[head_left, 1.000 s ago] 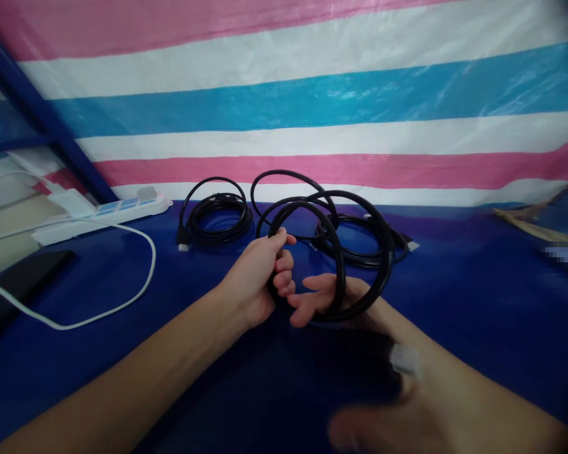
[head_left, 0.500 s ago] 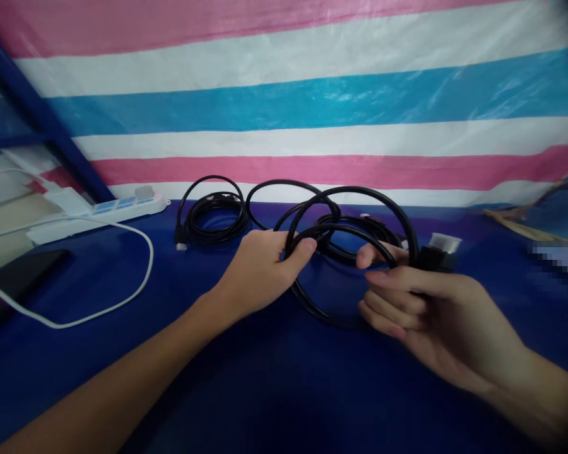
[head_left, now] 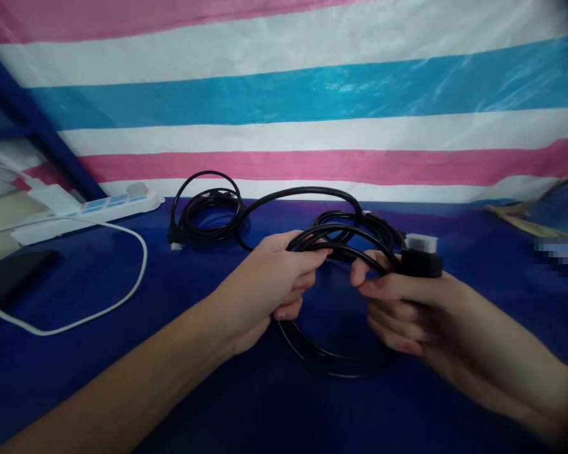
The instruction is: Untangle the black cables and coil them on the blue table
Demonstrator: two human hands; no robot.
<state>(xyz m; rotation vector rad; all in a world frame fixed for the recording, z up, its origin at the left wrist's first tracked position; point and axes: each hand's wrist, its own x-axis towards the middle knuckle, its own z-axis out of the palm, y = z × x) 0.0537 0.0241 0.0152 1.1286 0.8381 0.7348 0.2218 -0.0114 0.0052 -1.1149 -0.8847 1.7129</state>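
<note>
A thick black cable (head_left: 345, 230) is looped between my two hands, with part of its coil hanging below them. My left hand (head_left: 284, 271) is closed on the left side of the loops, thumb lying along the strands. On the right side, my right hand (head_left: 402, 296) pinches the strands between thumb and index finger. The cable's plug (head_left: 421, 258), black with a clear cap, rests above my right hand's knuckles. From my left hand, a free stretch of cable arcs up and back over the table.
Two coiled black cables lie behind my hands, a left coil (head_left: 211, 217) and a right coil (head_left: 373, 224). At left are a white power strip (head_left: 89, 214), a white cord (head_left: 144, 252) and a flat black object (head_left: 16, 277). A striped sheet (head_left: 284, 94) hangs behind the blue table (head_left: 218, 403).
The loops between my hands have become flatter on top and hang lower beneath. My left hand has turned so more fingers show, and my right hand has shifted slightly left.
</note>
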